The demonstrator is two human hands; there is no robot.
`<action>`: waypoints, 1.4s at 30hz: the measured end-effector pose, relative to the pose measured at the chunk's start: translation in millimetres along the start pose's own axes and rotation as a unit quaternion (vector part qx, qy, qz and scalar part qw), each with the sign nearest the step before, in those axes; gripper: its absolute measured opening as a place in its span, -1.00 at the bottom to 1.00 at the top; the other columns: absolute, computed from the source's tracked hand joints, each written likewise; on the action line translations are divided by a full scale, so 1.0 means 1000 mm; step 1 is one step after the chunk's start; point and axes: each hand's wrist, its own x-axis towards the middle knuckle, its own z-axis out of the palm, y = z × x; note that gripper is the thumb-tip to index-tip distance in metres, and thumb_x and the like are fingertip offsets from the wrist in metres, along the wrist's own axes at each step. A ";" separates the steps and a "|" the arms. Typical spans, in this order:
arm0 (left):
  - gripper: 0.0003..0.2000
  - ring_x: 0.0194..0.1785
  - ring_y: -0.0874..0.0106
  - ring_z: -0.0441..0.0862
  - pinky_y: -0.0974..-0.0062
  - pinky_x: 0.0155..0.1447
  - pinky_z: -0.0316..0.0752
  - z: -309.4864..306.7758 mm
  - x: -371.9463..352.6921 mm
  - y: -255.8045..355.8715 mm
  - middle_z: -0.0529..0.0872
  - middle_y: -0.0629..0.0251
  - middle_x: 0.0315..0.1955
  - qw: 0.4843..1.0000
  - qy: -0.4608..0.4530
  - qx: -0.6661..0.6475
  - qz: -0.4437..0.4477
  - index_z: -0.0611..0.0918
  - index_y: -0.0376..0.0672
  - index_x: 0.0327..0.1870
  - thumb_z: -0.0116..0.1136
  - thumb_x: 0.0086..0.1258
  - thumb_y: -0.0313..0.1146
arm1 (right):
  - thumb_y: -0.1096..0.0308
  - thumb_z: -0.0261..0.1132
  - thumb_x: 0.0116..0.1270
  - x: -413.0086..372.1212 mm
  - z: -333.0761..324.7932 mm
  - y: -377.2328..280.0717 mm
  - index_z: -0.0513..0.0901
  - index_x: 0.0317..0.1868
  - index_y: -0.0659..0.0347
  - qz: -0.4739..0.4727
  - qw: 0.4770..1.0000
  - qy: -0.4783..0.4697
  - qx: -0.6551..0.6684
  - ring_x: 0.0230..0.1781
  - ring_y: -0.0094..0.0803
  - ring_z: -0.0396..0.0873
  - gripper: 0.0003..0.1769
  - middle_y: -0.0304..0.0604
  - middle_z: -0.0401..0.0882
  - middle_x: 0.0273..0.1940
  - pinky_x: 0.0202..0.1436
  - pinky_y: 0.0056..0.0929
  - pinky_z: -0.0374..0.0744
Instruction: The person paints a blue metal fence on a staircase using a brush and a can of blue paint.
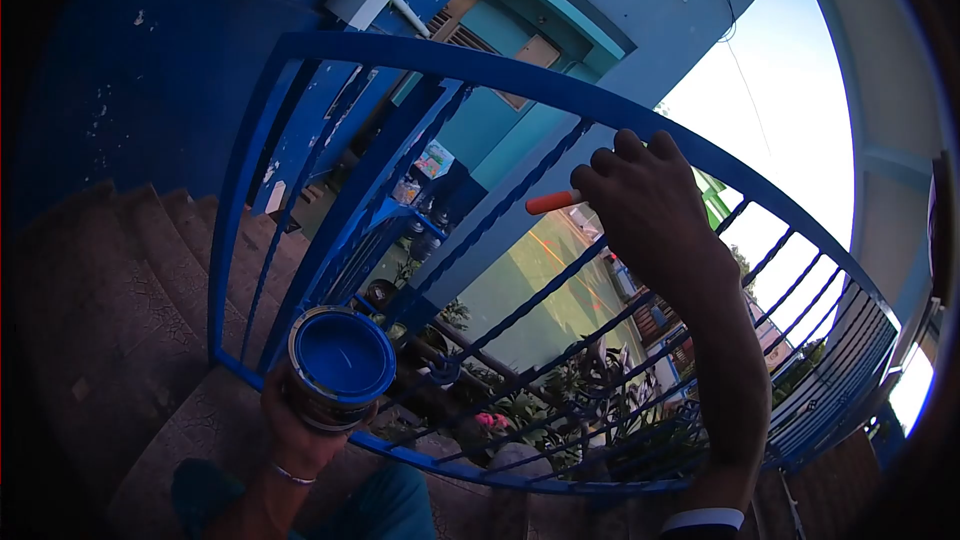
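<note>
My left hand (305, 430), with a bracelet at its wrist, is wrapped round an open can of blue paint (343, 357) at the lower left. My right hand (645, 200) is raised at the blue metal railing (480, 68), its fingers closed round a tool with an orange handle (552, 202). The handle's end sticks out to the left of the fist. The tool's other end is hidden behind the hand, close to the top rail. Twisted blue bars run down from the rail.
Stone steps (130, 280) descend along a dark blue wall (180, 90) on the left. Beyond the railing are plants (600, 400), a green court (530, 280) and a blue building. My knee (380, 505) shows at the bottom.
</note>
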 end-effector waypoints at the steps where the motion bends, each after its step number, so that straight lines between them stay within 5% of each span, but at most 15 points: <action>1: -0.31 0.27 -0.06 0.79 -0.22 0.04 0.85 0.000 -0.001 -0.001 0.72 -0.02 0.31 1.000 0.002 0.002 0.001 0.59 -0.03 0.49 -0.10 0.58 0.28 | 0.30 0.44 0.53 0.003 0.004 -0.001 0.75 -0.15 0.01 -0.002 1.000 -0.011 -0.018 -0.05 -0.44 0.62 -0.96 -0.33 0.69 -0.28 0.08 -0.31 0.46; 10: -0.23 0.23 -0.05 0.77 -0.28 -0.03 0.76 0.003 0.000 0.003 0.74 0.00 0.26 1.000 0.027 -0.004 -0.004 0.60 0.01 0.46 -0.26 0.54 0.39 | 0.27 0.43 0.43 -0.019 0.010 -0.045 0.65 -0.34 0.09 -0.058 0.998 0.019 0.011 -0.16 -0.33 0.57 -0.82 -0.24 0.59 -0.37 -0.04 -0.27 0.46; 13: -0.33 0.33 -0.06 0.75 -0.25 0.09 0.85 -0.008 0.001 0.003 0.71 -0.03 0.32 0.998 -0.060 -0.005 0.010 0.59 -0.04 0.48 -0.09 0.59 0.26 | 0.31 0.40 0.42 -0.043 0.015 -0.075 0.65 -0.27 0.12 -0.069 0.993 0.035 0.093 -0.17 -0.30 0.56 -0.87 -0.23 0.59 -0.33 -0.06 -0.24 0.49; 16: -0.33 0.34 -0.05 0.75 -0.24 0.15 0.84 -0.001 -0.004 0.005 0.71 -0.02 0.33 0.999 -0.040 0.001 0.014 0.59 -0.05 0.48 -0.08 0.59 0.25 | 0.42 0.50 0.24 -0.071 0.014 -0.089 0.71 -0.10 0.13 -0.080 0.972 0.005 0.219 -0.03 -0.21 0.62 -0.77 -0.21 0.66 -0.19 0.12 -0.15 0.56; 19: -0.25 0.22 -0.02 0.77 -0.23 -0.08 0.72 0.003 0.001 0.004 0.75 0.04 0.24 0.999 0.028 0.007 0.021 0.61 0.03 0.45 -0.23 0.52 0.39 | 0.52 0.56 0.11 -0.078 0.005 -0.070 0.74 -0.02 0.09 -0.047 0.937 0.003 0.347 0.04 -0.17 0.65 -0.61 -0.23 0.72 -0.09 0.19 -0.14 0.57; 20: -0.29 0.28 -0.01 0.75 -0.22 0.04 0.74 0.001 0.000 0.005 0.74 0.03 0.27 1.000 -0.001 -0.001 0.019 0.61 0.01 0.46 -0.18 0.55 0.33 | 0.57 0.58 0.03 -0.076 0.002 -0.064 0.76 0.03 0.06 -0.004 0.944 0.032 0.329 0.08 -0.15 0.66 -0.50 -0.24 0.74 -0.04 0.24 -0.11 0.57; 22: -0.36 0.40 -0.01 0.72 -0.20 0.28 0.79 -0.004 -0.001 0.006 0.70 0.00 0.35 0.998 -0.058 -0.015 0.010 0.59 -0.03 0.49 -0.07 0.61 0.21 | 0.57 0.47 0.15 -0.066 0.005 -0.049 0.73 0.04 0.11 0.017 0.960 0.124 0.250 0.04 -0.23 0.61 -0.59 -0.25 0.69 -0.05 0.14 -0.13 0.49; 24: -0.36 0.40 -0.01 0.72 -0.22 0.26 0.80 -0.002 -0.001 0.005 0.70 -0.01 0.35 0.999 -0.052 -0.012 0.008 0.59 -0.03 0.49 -0.07 0.61 0.21 | 0.49 0.46 0.21 -0.056 0.013 -0.043 0.71 0.02 0.15 0.025 0.973 0.172 0.149 -0.02 -0.22 0.55 -0.66 -0.19 0.62 -0.10 0.05 -0.13 0.46; 28: -0.36 0.40 -0.01 0.71 -0.23 0.23 0.81 -0.007 0.002 0.005 0.69 -0.01 0.36 0.997 -0.081 0.003 0.012 0.59 -0.02 0.49 -0.07 0.60 0.22 | 0.36 0.40 0.29 -0.052 0.032 -0.067 0.64 -0.11 0.22 -0.019 0.989 0.109 0.095 -0.13 -0.24 0.49 -0.79 -0.14 0.49 -0.24 -0.06 -0.15 0.45; 34: -0.32 0.38 -0.02 0.72 -0.21 0.18 0.81 0.001 -0.003 0.005 0.69 0.02 0.36 0.999 -0.030 0.007 0.012 0.59 0.02 0.50 -0.06 0.56 0.28 | 0.34 0.44 0.21 -0.083 0.043 -0.136 0.71 -0.04 0.21 -0.088 0.966 0.096 0.222 -0.11 -0.27 0.56 -0.69 -0.17 0.61 -0.19 -0.04 -0.25 0.48; 37: -0.31 0.39 -0.01 0.72 -0.21 0.16 0.80 0.002 -0.003 0.006 0.69 0.04 0.35 0.999 -0.037 -0.002 0.018 0.59 0.03 0.50 -0.07 0.55 0.29 | 0.35 0.47 0.20 -0.092 0.035 -0.138 0.73 0.05 0.19 -0.103 0.923 -0.003 0.370 -0.09 -0.29 0.56 -0.62 -0.19 0.64 -0.15 0.00 -0.24 0.47; 42: -0.32 0.39 0.00 0.71 -0.21 0.21 0.79 0.003 -0.004 0.007 0.69 0.04 0.36 0.999 -0.028 0.007 0.017 0.59 0.03 0.50 -0.08 0.56 0.28 | 0.32 0.46 0.26 -0.078 0.029 -0.114 0.68 0.07 0.15 -0.024 0.961 0.167 0.218 -0.01 -0.32 0.57 -0.63 -0.19 0.65 -0.04 0.02 -0.22 0.42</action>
